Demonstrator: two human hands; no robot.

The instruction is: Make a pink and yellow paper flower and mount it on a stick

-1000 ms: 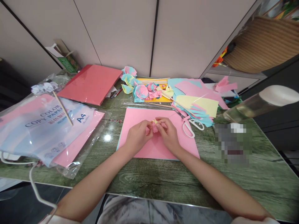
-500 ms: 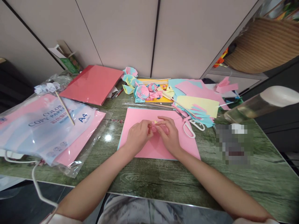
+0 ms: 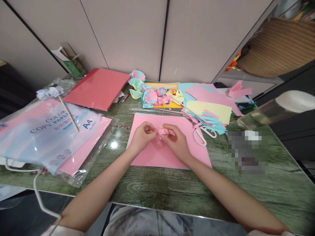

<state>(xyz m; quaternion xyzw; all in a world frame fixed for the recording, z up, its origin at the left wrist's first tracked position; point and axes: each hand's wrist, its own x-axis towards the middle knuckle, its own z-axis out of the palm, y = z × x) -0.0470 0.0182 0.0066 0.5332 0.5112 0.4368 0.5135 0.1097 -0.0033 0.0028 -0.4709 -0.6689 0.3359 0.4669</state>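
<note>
Between my two hands is a small pink and yellow paper flower (image 3: 162, 131), held just above a stack of pink paper (image 3: 169, 154). My right hand (image 3: 176, 139) grips its right side between thumb and fingers. My left hand (image 3: 144, 136) pinches at its left end, fingertips together. A thin, pale line, perhaps a wire, rises from the flower toward the wall. White-handled scissors (image 3: 200, 137) lie just right of my right hand, their blades partly under paper strips.
Finished paper flowers (image 3: 150, 97) sit at the back, near thin wires (image 3: 152, 110) and cut paper strips (image 3: 214, 119). A plastic bag of coloured copy paper (image 3: 61, 127) and a red folder (image 3: 98, 88) lie left. A clear bottle (image 3: 261, 113) stands right, behind a blurred-out object (image 3: 246, 154).
The flower has turned in my hands, so more of its pink side shows. My left hand has shifted slightly left, and the thin pale line now shows above the flower.
</note>
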